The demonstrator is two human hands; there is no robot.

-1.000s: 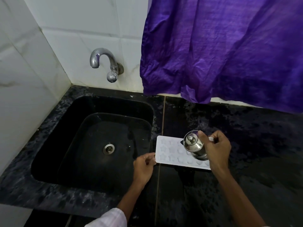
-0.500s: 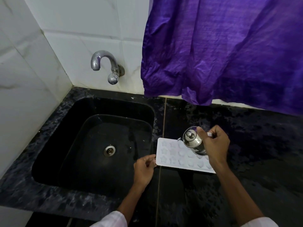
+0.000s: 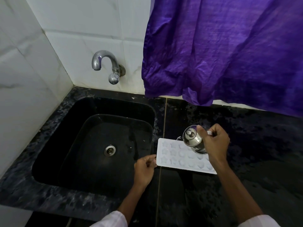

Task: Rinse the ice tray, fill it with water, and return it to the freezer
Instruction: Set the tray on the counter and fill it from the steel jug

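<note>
A white ice tray (image 3: 177,155) with star-shaped cells lies flat on the black counter (image 3: 255,161), just right of the sink. My left hand (image 3: 145,169) pinches its near left corner. My right hand (image 3: 214,141) grips the handle of a small steel kettle (image 3: 193,140) with a glass lid. The kettle is tilted over the tray's far edge, spout to the left, and a thin stream of water runs from it onto the tray. The kettle and my right wrist hide the tray's right part.
A black sink (image 3: 98,145) with a steel drain (image 3: 109,150) lies to the left. A chrome tap (image 3: 106,66) juts from the white tiled wall (image 3: 82,30) above it. A purple curtain (image 3: 229,51) hangs down to the counter's back edge on the right.
My right hand has carried the tilted kettle a little toward the tray's far edge. My left hand stays on the tray's corner.
</note>
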